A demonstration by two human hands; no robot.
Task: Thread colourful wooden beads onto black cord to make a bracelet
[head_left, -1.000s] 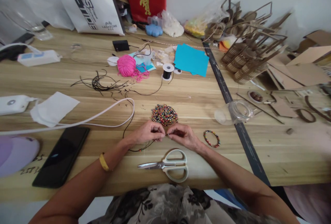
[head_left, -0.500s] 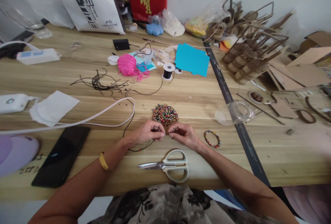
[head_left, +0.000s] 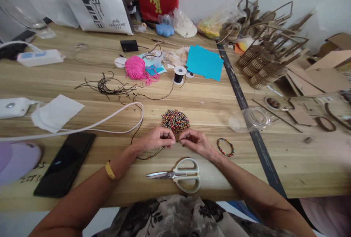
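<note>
My left hand (head_left: pixel 157 139) pinches a thin black cord (head_left: pixel 136 132) between thumb and fingertips. The cord loops back under the wrist, with a few small coloured beads (head_left: pixel 149 157) strung on it. Facing it, my right hand (head_left: pixel 195 142) is closed in a pinch at the cord's end; a tiny bead seems to be at the fingertips, too small to make out well. Just beyond both hands lies a pile of multicoloured beads (head_left: pixel 175 121). Scissors with pale handles (head_left: pixel 187 171) rest below the hands, and a finished-looking beaded bracelet (head_left: pixel 225 147) lies right of my right wrist.
A black phone (head_left: pixel 65 164) and a white cable (head_left: pixel 117 111) lie to the left. Farther back are cut black cords (head_left: pixel 105 85), pink yarn (head_left: pixel 135 67), a thread spool (head_left: pixel 179 75) and blue paper (head_left: pixel 204 62). A clear plastic cup (head_left: pixel 253 119) lies at right.
My hands have drawn very slightly apart, with a short bit of cord showing between the fingertips. The beads on the cord's lower loop look slightly shifted. Otherwise the view only shifts slightly.
</note>
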